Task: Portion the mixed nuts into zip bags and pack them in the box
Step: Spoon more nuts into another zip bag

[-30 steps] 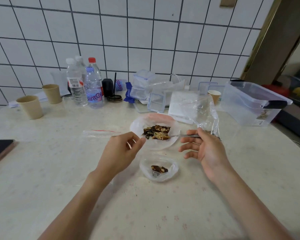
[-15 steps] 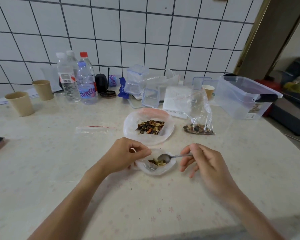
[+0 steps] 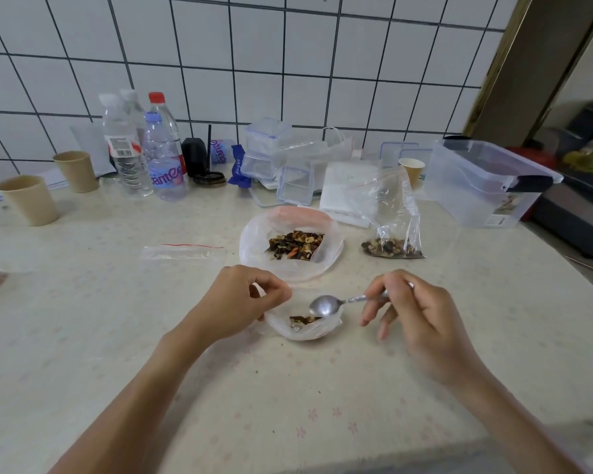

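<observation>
Near counter (image 3: 83, 336) edge: left hand (image 3: 235, 302) fingers pinch zip bag (image 3: 303, 325) rim open so right hand (image 3: 421, 316), pinching spoon (image 3: 326, 305), can tip nuts (image 3: 303, 319) in.

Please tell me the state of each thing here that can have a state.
Small zip bag: open, few nuts inside.
Spoon: empty, over the bag.
Left hand: pinches the bag's rim.
Right hand: holds the spoon.
Nut supply bag: open.
Filled zip bag: upright, nuts inside.
Spare zip bag: flat, empty.
Storage box: empty, without a lid.
</observation>
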`<state>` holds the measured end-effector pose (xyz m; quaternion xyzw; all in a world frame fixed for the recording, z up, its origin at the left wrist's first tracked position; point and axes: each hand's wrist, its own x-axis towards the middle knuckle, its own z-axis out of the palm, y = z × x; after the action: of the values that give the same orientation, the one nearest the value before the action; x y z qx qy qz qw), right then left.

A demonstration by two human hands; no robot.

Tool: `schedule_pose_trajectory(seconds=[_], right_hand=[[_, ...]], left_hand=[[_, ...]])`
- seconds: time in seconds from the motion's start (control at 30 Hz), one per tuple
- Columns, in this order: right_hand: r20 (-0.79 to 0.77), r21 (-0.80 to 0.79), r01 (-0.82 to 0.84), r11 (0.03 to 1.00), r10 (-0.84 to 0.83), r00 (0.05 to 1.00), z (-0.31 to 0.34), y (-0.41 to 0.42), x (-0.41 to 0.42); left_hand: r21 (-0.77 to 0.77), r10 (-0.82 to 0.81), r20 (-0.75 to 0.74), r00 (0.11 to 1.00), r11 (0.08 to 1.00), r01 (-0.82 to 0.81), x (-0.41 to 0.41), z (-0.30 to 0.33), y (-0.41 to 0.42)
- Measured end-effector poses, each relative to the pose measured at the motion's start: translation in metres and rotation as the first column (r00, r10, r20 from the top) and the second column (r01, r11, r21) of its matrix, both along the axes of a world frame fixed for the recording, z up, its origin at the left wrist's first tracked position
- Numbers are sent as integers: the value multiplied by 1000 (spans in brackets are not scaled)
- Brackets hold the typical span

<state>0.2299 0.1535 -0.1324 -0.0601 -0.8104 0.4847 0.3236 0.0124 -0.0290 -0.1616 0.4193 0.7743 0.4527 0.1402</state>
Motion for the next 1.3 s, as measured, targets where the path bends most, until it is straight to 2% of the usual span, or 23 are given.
schedule_pose_trajectory(seconds=[0.07,0.17,0.3,0.4,0.47,0.57,0.77,0.83,0.9,0.97,1.17,1.3], right_hand=[[-38,-216,24,976,-33,999,0,1,-10],[-21,-483,78,872,-101,995,-4,7,-27],[63,-653,140,744,-131,989,-7,15,-53],[83,-625,148,766,-124,989,-6,16,-70],[78,-531,167,831,-148,986,-5,14,-79],[78,-415,202,887,-187,979,-4,13,-91],[193,-185,246,951,-210,958,-5,14,-104],[188,-142,257,956,-229,955,-6,14,-104],[174,-139,280,950,-255,951,-6,16,-104],[175,-140,295,945,-269,947,-7,17,-106],[233,-176,259,950,-216,948,-15,19,-117],[280,-300,267,916,-183,942,-21,14,-129]], left_hand=[[5,-11,-22,1000,1000,11,1,-1,1],[22,-9,-69,998,1000,10,1,0,2],[98,111,-107,988,990,-101,-6,5,-2],[187,201,-78,977,965,-184,-11,12,-2],[238,222,-51,974,949,-204,-13,17,0],[264,283,-89,955,931,-251,-20,26,9],[369,549,-250,798,816,-445,-52,34,35],[256,525,-278,805,848,-464,-65,30,45],[83,439,-197,877,898,-432,-72,22,55],[5,384,-105,917,923,-386,-75,9,63],[48,343,-13,939,938,-342,-75,-9,65],[92,291,57,955,951,-296,-72,-11,67]])
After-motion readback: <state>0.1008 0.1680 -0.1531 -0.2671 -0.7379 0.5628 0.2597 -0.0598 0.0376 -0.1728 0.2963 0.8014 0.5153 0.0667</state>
